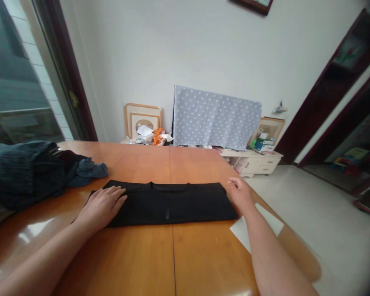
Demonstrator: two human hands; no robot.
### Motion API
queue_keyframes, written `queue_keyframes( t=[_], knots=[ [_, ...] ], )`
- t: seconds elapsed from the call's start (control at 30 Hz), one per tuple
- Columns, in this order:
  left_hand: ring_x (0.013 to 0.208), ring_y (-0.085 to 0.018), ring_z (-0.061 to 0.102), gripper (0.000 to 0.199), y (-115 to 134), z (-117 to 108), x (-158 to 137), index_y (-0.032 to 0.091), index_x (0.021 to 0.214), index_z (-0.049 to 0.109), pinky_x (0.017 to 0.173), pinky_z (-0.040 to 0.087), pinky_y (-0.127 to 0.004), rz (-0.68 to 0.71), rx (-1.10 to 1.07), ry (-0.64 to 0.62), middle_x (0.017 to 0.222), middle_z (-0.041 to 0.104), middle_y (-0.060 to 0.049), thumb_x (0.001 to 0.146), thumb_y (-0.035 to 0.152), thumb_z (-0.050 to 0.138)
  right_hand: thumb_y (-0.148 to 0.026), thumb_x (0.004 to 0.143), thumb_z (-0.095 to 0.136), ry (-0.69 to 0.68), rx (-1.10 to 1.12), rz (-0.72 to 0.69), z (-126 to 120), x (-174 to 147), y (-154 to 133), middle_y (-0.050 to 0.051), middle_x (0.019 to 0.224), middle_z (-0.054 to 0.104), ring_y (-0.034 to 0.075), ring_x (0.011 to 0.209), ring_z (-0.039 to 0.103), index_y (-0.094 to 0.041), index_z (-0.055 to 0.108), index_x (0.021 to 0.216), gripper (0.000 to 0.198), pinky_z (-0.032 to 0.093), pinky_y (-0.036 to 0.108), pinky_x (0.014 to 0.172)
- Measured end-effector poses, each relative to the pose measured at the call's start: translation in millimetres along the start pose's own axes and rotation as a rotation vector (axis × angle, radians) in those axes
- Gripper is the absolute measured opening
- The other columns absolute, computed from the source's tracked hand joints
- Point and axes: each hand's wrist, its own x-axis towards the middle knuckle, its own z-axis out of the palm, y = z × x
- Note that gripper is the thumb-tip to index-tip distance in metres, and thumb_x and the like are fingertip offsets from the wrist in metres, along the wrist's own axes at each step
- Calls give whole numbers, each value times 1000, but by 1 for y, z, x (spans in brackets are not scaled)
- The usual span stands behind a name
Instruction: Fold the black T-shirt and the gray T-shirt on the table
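Observation:
A black T-shirt (179, 205), folded into a long strip, lies across the wooden table. Its neckline edge runs along the far side, and a small pale print shows near the middle of its front. Flat on the shirt's left end rests my left hand (106, 203), its fingers stretched out. My right hand (240, 193) is just beside the shirt's right end, its fingers curled in and nothing visible in them. Under my right forearm, a white sheet (242, 232) lies partly hidden on the table.
Dark clothes (27, 172) are heaped on the table's left side. Beyond the table (135, 259), a low white cabinet (259, 164) stands against the wall, carrying framed pictures, clutter and something draped with a grey dotted cloth (216, 117). The table's right edge borders the floor.

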Motion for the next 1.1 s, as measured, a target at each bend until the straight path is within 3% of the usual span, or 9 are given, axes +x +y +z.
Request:
queue_keyframes(
  t=[0.1, 0.17, 0.27, 0.37, 0.63, 0.73, 0.87, 1.0, 1.1],
  knots=[
    [145, -32, 37, 61, 3, 0, -1, 24, 139, 60, 120, 20, -52, 18, -1, -41, 152, 49, -8, 95, 57, 34, -51, 94, 43, -49, -135, -212, 7, -8, -20, 9, 124, 70, 26, 118, 63, -25, 68, 122, 46, 45, 40, 104],
    [149, -31, 30, 62, 5, 0, -2, 25, 145, 53, 121, 14, -56, 20, -19, -102, 156, 43, -7, 96, 57, 33, -50, 98, 38, -195, -210, -326, 18, -15, -29, 7, 138, 63, 24, 130, 55, -26, 63, 132, 49, 40, 39, 111],
    [150, -31, 25, 64, 6, 1, -3, 27, 152, 43, 119, 12, -60, 2, -38, -182, 159, 37, -7, 95, 56, 34, -54, 98, 36, -410, -360, -333, 34, -22, -29, 8, 154, 45, 26, 145, 38, -22, 50, 147, 60, 27, 46, 120],
    [151, -32, 23, 64, 5, 1, -3, 29, 153, 40, 118, 12, -61, -13, -37, -203, 160, 34, -7, 95, 55, 37, -58, 99, 33, -499, -477, -285, 42, -23, -18, 11, 159, 36, 28, 149, 27, -19, 41, 152, 67, 19, 51, 121],
    [151, -31, 24, 70, 8, -7, -6, 28, 152, 42, 120, 7, -58, -51, -127, -201, 160, 36, -8, 94, 65, 36, -56, 98, 36, -415, -489, -342, 40, -19, -13, 10, 152, 47, 30, 145, 37, -24, 52, 145, 59, 19, 54, 121],
    [151, -31, 24, 70, 8, -9, -7, 26, 150, 46, 120, 6, -57, -51, -133, -188, 158, 39, -10, 94, 67, 34, -52, 97, 41, -329, -474, -392, 39, -16, -18, 10, 144, 57, 30, 136, 48, -24, 57, 140, 54, 29, 51, 117],
    [149, -32, 29, 64, 6, -14, -6, 24, 146, 50, 120, 9, -57, -41, -115, -172, 156, 43, -12, 96, 61, 35, -46, 94, 46, -341, -489, -426, 41, -12, -16, 10, 132, 65, 30, 123, 57, -24, 61, 136, 50, 42, 46, 107],
    [145, -34, 36, 58, -4, -25, -2, 24, 142, 54, 118, 18, -57, -55, -118, -163, 152, 48, -13, 94, 53, 41, -46, 93, 46, -362, -493, -426, 46, -9, -4, 9, 128, 68, 31, 121, 58, -26, 66, 131, 47, 42, 47, 107],
    [134, -31, 50, 52, -19, -33, 5, 21, 136, 59, 112, 34, -44, -124, -190, -133, 143, 58, -13, 93, 46, 44, -47, 94, 43, -358, -486, -445, 49, -6, 7, 9, 130, 66, 30, 121, 58, -25, 68, 128, 48, 44, 46, 106]
  ],
)
